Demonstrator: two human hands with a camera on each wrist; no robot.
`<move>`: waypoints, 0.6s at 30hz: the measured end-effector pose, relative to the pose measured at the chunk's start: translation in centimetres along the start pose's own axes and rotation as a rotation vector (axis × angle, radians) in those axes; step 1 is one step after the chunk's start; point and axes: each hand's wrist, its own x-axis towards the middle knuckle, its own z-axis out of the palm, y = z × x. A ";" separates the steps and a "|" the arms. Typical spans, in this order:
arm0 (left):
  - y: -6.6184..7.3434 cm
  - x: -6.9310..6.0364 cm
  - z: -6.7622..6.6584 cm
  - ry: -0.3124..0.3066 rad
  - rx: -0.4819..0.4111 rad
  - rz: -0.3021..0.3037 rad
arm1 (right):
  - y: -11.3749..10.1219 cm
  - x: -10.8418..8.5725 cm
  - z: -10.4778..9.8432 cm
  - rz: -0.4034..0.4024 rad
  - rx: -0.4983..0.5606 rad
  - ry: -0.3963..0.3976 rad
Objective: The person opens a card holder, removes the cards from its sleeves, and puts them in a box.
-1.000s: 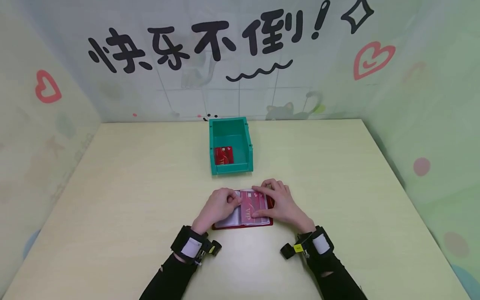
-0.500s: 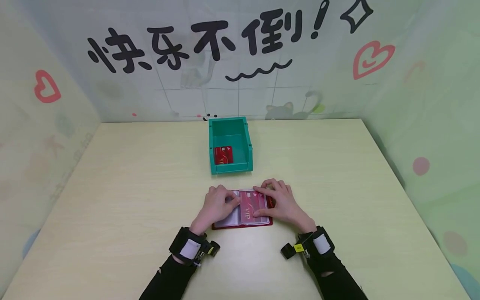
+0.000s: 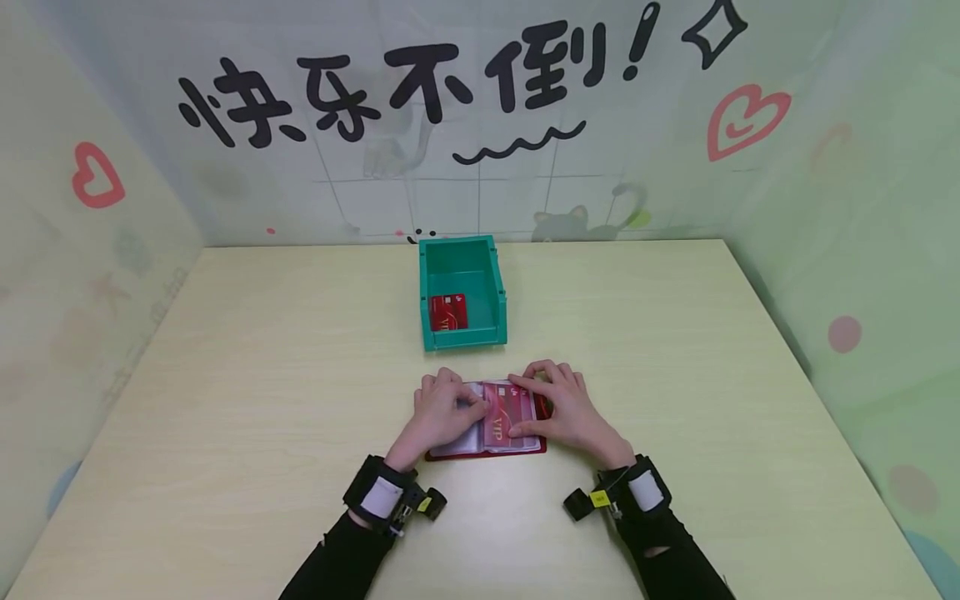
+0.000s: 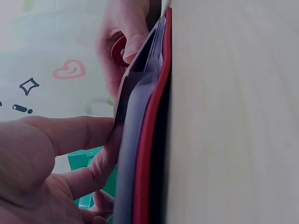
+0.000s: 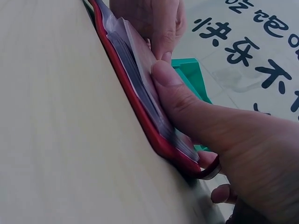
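Observation:
An open card holder [image 3: 459, 446] with a red cover and clear sleeves lies on the table before me. On its right-hand page is a red VIP card [image 3: 497, 421], which looks paler through a clear sleeve. My left hand [image 3: 441, 410] pinches the card's left edge between thumb and index finger, as the left wrist view also shows. My right hand [image 3: 564, 410] grips the holder's right side. Its thumb [image 5: 170, 81] presses on the card's face, while other fingers reach past the red cover [image 5: 135, 100]. How deep the card sits is hard to tell.
Beyond the holder stands a teal open bin [image 3: 480, 336] with another red card [image 3: 448, 312] lying in it. The pale wooden table [image 3: 262, 375] reaches to a printed backdrop [image 3: 480, 200] at the back and sides.
My left thumb and fingertips have edged slightly right against the card, and the left knuckles have lifted away a little. The right hand has stayed nearly still.

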 end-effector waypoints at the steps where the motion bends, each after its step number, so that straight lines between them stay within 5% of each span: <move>1: 0.0 0.0 0.0 0.000 -0.009 -0.005 | 0.0 0.0 0.0 -0.001 0.001 -0.004; 11: -0.6 0.3 -0.2 -0.004 -0.040 -0.009 | 0.2 -0.1 -0.4 -0.009 0.001 -0.017; 18: -0.8 -0.3 -1.9 -0.012 -0.033 -0.050 | 0.1 0.0 -0.4 0.000 0.010 -0.022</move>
